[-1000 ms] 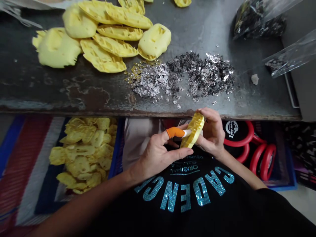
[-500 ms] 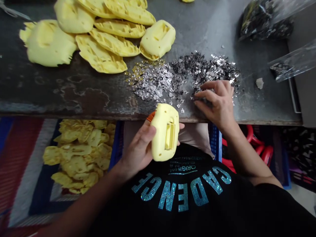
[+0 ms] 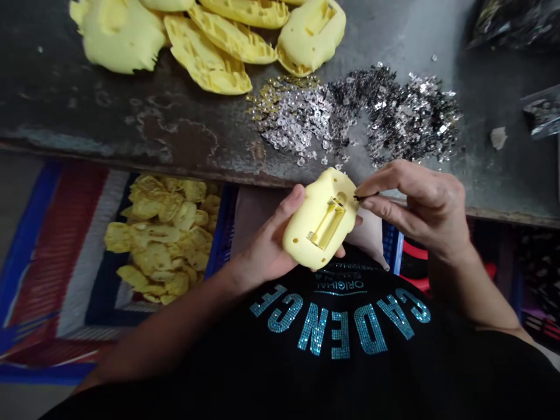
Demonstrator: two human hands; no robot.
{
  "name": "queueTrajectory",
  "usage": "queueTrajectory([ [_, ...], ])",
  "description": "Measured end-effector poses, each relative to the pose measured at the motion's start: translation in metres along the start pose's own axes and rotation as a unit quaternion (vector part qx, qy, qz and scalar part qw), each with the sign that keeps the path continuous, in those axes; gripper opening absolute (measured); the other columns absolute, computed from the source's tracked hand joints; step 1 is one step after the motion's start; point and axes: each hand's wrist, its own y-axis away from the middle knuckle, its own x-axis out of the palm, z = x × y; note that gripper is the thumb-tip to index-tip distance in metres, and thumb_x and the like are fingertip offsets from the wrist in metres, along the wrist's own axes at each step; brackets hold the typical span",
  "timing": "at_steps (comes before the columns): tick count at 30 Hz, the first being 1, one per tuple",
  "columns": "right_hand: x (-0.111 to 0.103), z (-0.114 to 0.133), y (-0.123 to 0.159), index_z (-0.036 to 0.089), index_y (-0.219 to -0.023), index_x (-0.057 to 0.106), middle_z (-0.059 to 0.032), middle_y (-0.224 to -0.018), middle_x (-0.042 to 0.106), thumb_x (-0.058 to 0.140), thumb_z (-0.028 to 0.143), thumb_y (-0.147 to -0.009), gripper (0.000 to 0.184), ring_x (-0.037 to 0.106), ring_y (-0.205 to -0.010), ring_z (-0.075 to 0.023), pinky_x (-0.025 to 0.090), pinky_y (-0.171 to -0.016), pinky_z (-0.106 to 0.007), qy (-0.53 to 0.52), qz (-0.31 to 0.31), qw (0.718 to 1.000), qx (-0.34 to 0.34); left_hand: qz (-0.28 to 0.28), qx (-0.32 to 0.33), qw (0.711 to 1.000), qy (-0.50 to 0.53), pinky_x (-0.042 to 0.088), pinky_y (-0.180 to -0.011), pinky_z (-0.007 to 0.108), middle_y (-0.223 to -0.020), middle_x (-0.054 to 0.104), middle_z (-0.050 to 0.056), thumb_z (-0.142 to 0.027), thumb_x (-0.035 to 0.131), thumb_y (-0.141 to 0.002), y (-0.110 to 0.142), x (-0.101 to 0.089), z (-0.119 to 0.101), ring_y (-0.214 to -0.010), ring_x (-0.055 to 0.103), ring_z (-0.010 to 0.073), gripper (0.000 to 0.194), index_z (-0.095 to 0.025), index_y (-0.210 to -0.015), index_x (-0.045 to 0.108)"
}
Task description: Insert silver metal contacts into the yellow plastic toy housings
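Note:
My left hand (image 3: 273, 242) is closed around a yellow plastic shell (image 3: 321, 219), held tilted in front of the table edge. Its long battery slot (image 3: 328, 226) faces up, with small metal bits visible at the slot's ends. My right hand (image 3: 420, 204) pinches a small dark metal contact piece (image 3: 356, 198) between thumb and forefinger, right beside the shell's upper right edge. Whether the piece touches the shell I cannot tell. Beyond the hands, a heap of small metal contact pieces (image 3: 297, 116) spreads over the table, silvery on the left and darker on the right.
More yellow shells (image 3: 210, 55) are piled at the back left of the metal table (image 3: 109, 122). Below its edge, a basket holds many yellow parts (image 3: 170, 239). Plastic bags of metal pieces (image 3: 545, 111) lie at the right, near a whitish lump (image 3: 497, 138).
My right hand has left the metal heap and come to the shell with a small piece pinched. The shell has turned clockwise in my left hand. The camera view has shifted.

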Motion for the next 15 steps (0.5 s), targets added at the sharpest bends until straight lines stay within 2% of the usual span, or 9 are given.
queueTrajectory([
  [6, -0.007, 0.011, 0.010, 0.026, -0.112, 0.083, -0.0027, -0.106, 0.086, 0.074, 0.032, -0.114, 0.011, 0.081, -0.093, -0.0194, 0.063, -0.083, -0.034, 0.004, 0.051, 0.999, -0.007, 0.012, -0.008, 1.000, 0.016, 0.068, -0.055, 0.027, -0.114, 0.089, 0.013, -0.060, 0.093, -0.092, 0.005, 0.006, 0.010, -0.080, 0.085, 0.0254, 0.059, -0.017, -0.131, 0.080],
  [10, -0.011, 0.012, 0.015, 0.025, -0.116, 0.083, -0.0043, -0.107, 0.085, 0.076, 0.026, -0.111, 0.008, 0.081, -0.096, -0.0207, 0.063, -0.084, -0.035, 0.023, 0.080, 0.997, 0.001, 0.016, -0.006, 1.000, -0.021, 0.057, -0.043, 0.023, -0.114, 0.089, 0.012, -0.064, 0.087, -0.098, 0.012, 0.015, 0.014, -0.071, 0.083, 0.0230, 0.060, -0.019, -0.136, 0.079],
  [15, -0.011, 0.013, 0.020, 0.027, -0.111, 0.084, -0.0033, -0.106, 0.085, 0.079, 0.033, -0.111, 0.007, 0.081, -0.099, -0.0218, 0.065, -0.090, -0.039, -0.047, 0.050, 0.998, 0.016, 0.014, 0.005, 0.999, -0.049, 0.066, -0.054, 0.027, -0.108, 0.088, 0.010, -0.069, 0.084, -0.099, 0.020, 0.024, 0.017, -0.071, 0.083, 0.0229, 0.067, -0.020, -0.144, 0.075],
])
